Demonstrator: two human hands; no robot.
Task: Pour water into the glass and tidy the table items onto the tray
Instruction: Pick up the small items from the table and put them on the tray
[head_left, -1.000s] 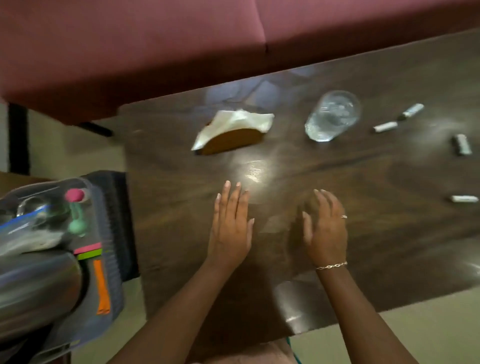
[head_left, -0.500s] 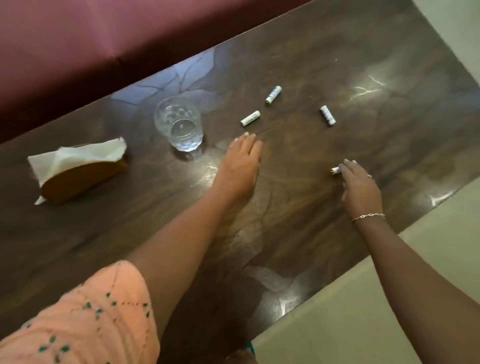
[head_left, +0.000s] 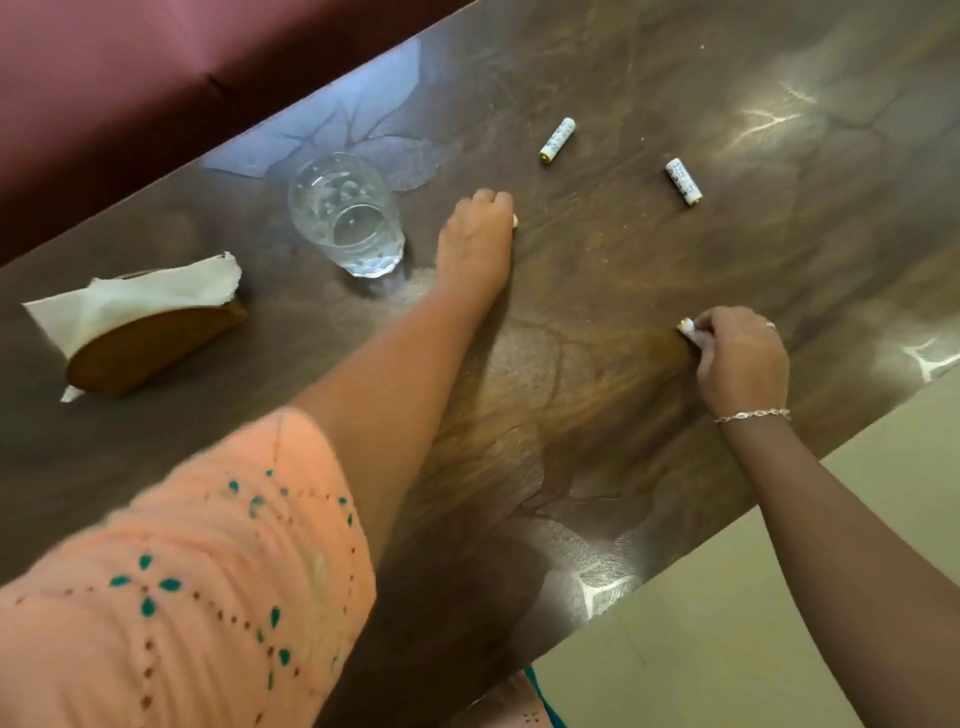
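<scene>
A clear glass (head_left: 345, 213) with a little water in it stands on the dark wooden table (head_left: 597, 291). Just right of the glass, my left hand (head_left: 478, 239) is curled shut over a white battery, of which only a pale tip shows at the fingertips. Near the table's front edge my right hand (head_left: 737, 358) pinches another white battery (head_left: 685, 327). Two more batteries lie loose farther back, one (head_left: 557, 139) beyond my left hand and one (head_left: 683, 182) to its right. No tray and no water container are in view.
A wooden napkin holder (head_left: 150, 338) with white paper napkins stands at the left of the table. A dark red sofa (head_left: 156, 78) runs along the far edge. Pale floor (head_left: 779, 597) lies off the near right edge.
My left hand has reached forward and its fingers have closed over the battery beside the glass. My right hand has closed its fingers on the battery near the front edge.
</scene>
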